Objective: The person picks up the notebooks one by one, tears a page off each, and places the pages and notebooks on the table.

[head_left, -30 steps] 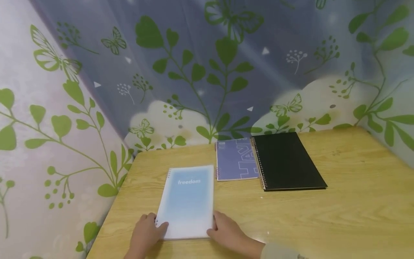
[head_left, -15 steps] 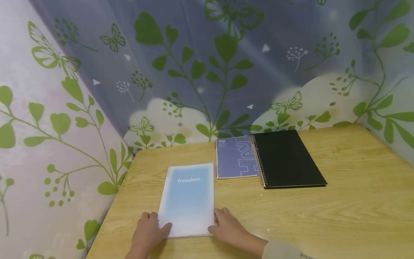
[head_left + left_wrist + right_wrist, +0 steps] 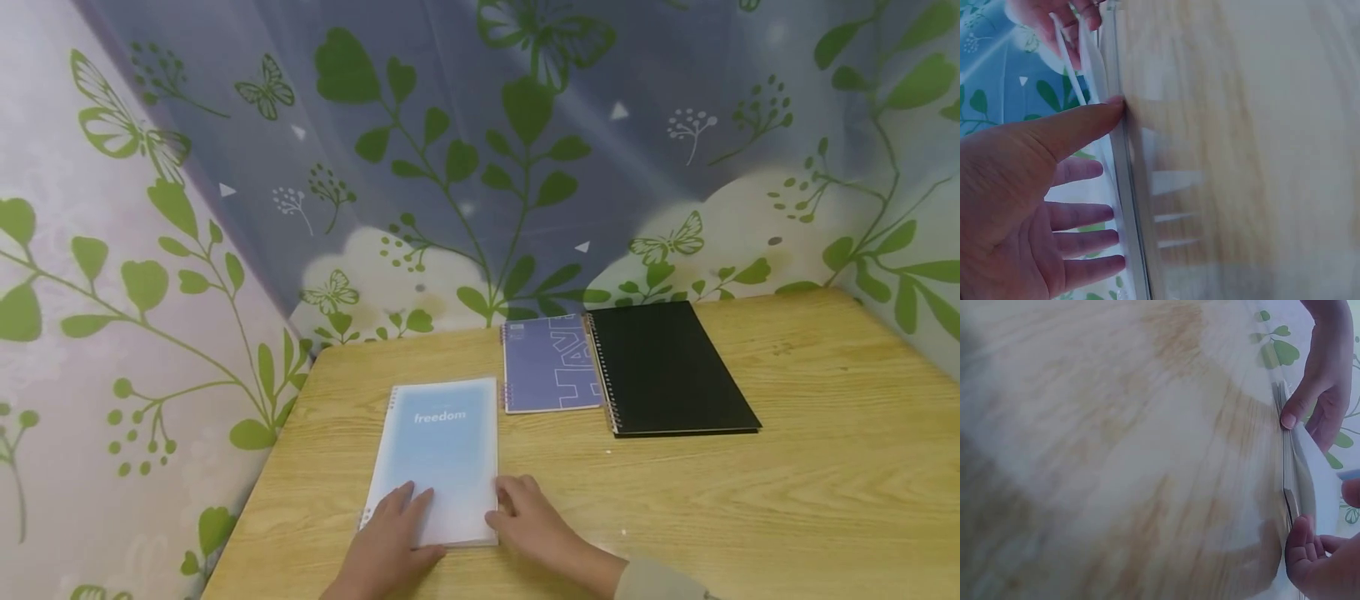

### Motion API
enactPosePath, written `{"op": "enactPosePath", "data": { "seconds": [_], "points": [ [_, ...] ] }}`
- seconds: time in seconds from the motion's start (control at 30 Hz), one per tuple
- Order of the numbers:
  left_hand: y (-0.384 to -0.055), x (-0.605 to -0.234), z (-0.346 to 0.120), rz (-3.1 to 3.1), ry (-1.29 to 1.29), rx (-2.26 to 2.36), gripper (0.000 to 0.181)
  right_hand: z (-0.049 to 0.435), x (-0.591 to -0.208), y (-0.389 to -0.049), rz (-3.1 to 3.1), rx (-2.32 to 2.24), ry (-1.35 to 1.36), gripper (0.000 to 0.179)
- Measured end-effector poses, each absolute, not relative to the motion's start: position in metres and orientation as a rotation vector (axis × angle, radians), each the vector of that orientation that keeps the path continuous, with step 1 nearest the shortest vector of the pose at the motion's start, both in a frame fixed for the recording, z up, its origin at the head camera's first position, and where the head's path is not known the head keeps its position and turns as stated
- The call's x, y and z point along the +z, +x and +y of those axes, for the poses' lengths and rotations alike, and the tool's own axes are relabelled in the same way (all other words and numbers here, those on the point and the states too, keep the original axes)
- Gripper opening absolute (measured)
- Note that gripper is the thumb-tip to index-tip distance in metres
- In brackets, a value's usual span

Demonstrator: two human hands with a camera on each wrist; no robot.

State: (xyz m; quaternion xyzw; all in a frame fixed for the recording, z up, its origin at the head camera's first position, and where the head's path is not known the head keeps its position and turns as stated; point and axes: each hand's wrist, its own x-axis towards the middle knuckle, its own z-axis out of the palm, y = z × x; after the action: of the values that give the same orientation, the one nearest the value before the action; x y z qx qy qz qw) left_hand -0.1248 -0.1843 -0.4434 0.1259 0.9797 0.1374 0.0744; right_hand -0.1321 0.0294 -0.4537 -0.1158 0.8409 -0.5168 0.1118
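Notebook (image 3: pixel 450 454) of rectangular, spiral-bound form, its pale blue cover fading to white at the borders, lies on the yellow wood-grain tabletop (image 3: pixel 720 500), left of centre and close to the near side. Its coil runs down the left edge, and white lettering reading "freedom" sits near the far end of the cover. The left hand (image 3: pixel 386 542) is uncurled and grips nothing: its fingers lie straight across the lower left of the cover, and its thumb touches the near edge. The right hand (image 3: pixel 536 529) pinches the right edge close to the near corner, thumb above and fingers bent against the side; in the left wrist view the leaves part beside it. A pale beige cloth sleeve (image 3: pixel 656 581) covers the right forearm. Farther back lie 2 more books: a purple rectangular spiral-bound pad (image 3: pixel 543 367) with white outlined letters, and a larger black rectangular wire-bound book (image 3: pixel 667 371) just beside it on the right. Behind the tabletop hangs a blue-purple and white fabric backdrop (image 3: pixel 450 208) printed with green leaves and butterflies.
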Motion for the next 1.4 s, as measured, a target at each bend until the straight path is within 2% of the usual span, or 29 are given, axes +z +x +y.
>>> {"op": "enactPosePath", "data": {
  "seconds": [0.37,0.67,0.87,1.03,1.2,1.4],
  "points": [
    [-0.127,-0.44,-0.195,2.95,0.456,0.5,0.064,0.031,-0.452,-0.132,2.421,-1.621,-0.361,0.048],
    [-0.131,-0.438,-0.2,2.979,0.473,0.542,0.042,0.042,-0.45,-0.135,2.478,-1.554,-0.458,0.044],
    [-0.125,-0.432,-0.2,3.016,0.229,0.664,0.033,0.046,-0.451,-0.136,2.588,-1.303,-0.653,0.039],
    [-0.119,-0.429,-0.208,3.149,0.037,1.045,0.03,0.048,-0.447,-0.135,2.656,-0.866,-0.833,0.045],
    [-0.115,-0.43,-0.22,3.385,-0.2,1.459,0.023,0.049,-0.441,-0.133,2.64,-0.703,-0.861,0.049],
    [-0.117,-0.43,-0.242,3.471,-0.518,1.548,0.021,0.049,-0.441,-0.136,2.615,-0.69,-0.878,0.048]
  ]
}}
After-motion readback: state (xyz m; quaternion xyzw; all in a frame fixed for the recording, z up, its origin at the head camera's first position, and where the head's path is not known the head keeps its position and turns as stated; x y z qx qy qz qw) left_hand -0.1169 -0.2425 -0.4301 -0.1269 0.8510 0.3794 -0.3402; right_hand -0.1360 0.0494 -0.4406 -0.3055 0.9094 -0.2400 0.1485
